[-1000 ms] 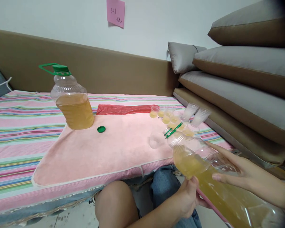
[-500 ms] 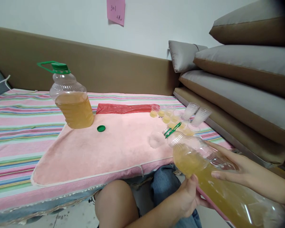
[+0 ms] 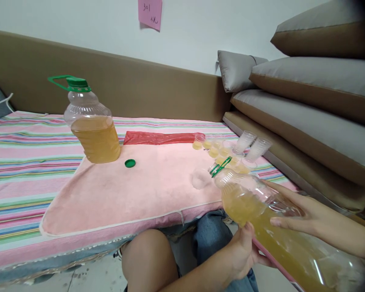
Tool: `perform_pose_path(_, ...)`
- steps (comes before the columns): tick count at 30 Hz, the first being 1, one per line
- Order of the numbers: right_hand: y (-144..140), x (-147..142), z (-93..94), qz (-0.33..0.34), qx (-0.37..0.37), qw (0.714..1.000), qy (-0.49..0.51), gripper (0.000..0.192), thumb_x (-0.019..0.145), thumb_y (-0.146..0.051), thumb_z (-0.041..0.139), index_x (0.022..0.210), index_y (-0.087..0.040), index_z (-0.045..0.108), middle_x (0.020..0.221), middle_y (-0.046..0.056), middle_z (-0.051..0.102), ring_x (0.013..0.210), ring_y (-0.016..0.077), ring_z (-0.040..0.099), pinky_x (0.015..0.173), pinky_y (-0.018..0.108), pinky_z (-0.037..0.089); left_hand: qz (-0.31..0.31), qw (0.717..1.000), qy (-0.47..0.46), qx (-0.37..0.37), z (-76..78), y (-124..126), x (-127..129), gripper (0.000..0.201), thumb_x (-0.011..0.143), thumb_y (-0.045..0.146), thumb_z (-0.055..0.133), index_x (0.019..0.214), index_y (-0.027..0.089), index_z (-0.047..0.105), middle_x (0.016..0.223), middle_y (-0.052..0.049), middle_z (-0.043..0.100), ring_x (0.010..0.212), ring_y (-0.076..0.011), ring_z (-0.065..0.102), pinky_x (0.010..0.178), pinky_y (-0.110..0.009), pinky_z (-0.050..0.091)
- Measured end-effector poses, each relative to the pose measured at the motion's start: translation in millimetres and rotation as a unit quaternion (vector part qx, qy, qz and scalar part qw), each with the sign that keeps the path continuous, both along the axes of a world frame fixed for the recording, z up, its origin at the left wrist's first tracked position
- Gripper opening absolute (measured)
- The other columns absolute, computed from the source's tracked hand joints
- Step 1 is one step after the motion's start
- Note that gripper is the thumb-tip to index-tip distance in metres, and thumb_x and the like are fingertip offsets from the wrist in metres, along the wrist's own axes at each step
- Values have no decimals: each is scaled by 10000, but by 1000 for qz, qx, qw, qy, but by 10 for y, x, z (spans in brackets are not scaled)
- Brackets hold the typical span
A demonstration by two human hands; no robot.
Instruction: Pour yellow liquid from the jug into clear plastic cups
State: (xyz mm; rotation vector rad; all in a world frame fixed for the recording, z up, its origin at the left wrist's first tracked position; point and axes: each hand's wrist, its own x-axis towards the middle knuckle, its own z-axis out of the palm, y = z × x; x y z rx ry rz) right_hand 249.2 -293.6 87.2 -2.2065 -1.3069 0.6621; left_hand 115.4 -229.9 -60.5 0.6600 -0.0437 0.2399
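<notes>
A large clear jug of yellow liquid [image 3: 270,227] lies tilted in both my hands, its open green-ringed neck pointing up-left toward a small clear cup [image 3: 200,179] on the pink towel [image 3: 134,190]. My left hand [image 3: 242,253] supports the jug from below. My right hand [image 3: 304,219] grips its upper side. A loose green cap [image 3: 129,163] rests on the towel. Several small cups [image 3: 214,148], some holding yellow liquid, cluster beyond the jug's neck.
A second capped jug of yellow liquid [image 3: 91,125] stands upright at the towel's far left corner. A red bag [image 3: 162,138] lies flat behind. Stacked grey-brown cushions [image 3: 307,117] rise on the right. My bare knee [image 3: 149,259] is below the bed edge.
The view has drifted slightly. The jug and both hands have stayed nearly still, its neck nudged a touch to the right.
</notes>
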Motion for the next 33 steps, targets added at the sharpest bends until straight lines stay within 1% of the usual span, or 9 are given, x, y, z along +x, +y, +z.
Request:
perform_pose_path(3,17,-19,31,16,-29,999,44,886,756,-497,717,1521,-357,292,1567,-16,388,1399,292,413,1124,370,391,-2,1000,1,-4,0,0,8,1159,515,955,497,1409,222,423,1357,-239,551,1114,-452,605,895,-780,367)
perform_pose_path(8,23,-25,51,15,-43,998,38,870,756,-506,712,1513,-340,315,1571,-4,385,1415,303,388,1154,392,348,-13,1000,-7,-7,10,-6,-21,1144,513,953,501,1397,230,442,1376,-228,539,1172,-460,566,943,-791,313)
perform_pose_path(11,12,-9,36,14,-45,998,42,866,763,-488,713,1514,-342,308,1573,-4,381,1413,299,393,1158,394,341,-21,999,-26,-8,24,-4,-41,1124,528,939,516,1406,243,433,1380,-225,538,1170,-469,563,939,-812,286)
perform_pose_path(14,4,10,22,17,-35,998,46,844,757,-435,726,1502,-351,337,1560,-15,404,1405,300,404,1150,383,355,-26,999,-34,-10,32,-1,-44,1126,536,932,520,1422,245,417,1362,-228,553,1168,-471,565,939,-815,281)
perform_pose_path(18,6,16,16,14,-29,998,50,847,729,-388,747,1488,-353,373,1539,-22,437,1397,314,412,1140,383,371,-30,999,-22,-17,53,1,-43,1171,492,947,529,1420,242,418,1366,-230,546,1219,-489,523,960,-821,251)
perform_pose_path(22,16,8,20,7,-40,997,68,854,732,-409,739,1492,-344,355,1562,-17,402,1401,296,413,1134,369,383,-34,999,-23,-17,85,4,-55,1178,510,941,528,1438,228,398,1408,-240,503,1249,-492,496,972,-810,260)
perform_pose_path(26,36,-8,43,-1,-53,996,67,870,710,-481,748,1480,-321,375,1565,7,397,1399,304,417,1140,383,376,-32,999,-29,-14,71,4,-54,1155,546,942,493,1442,218,398,1371,-244,530,1211,-470,538,955,-789,312)
perform_pose_path(29,53,-19,56,-4,-50,997,64,869,698,-487,757,1469,-319,394,1565,8,399,1405,306,406,1153,385,356,-32,999,-32,-16,50,2,-45,1166,533,942,505,1451,234,389,1377,-236,529,1235,-486,512,949,-822,271)
perform_pose_path(33,65,-20,51,-2,-48,996,81,871,718,-452,750,1487,-325,361,1573,0,381,1411,294,398,1143,365,371,-37,998,-42,-18,40,6,-44,1152,524,940,518,1441,253,409,1410,-224,510,1275,-505,467,943,-852,216)
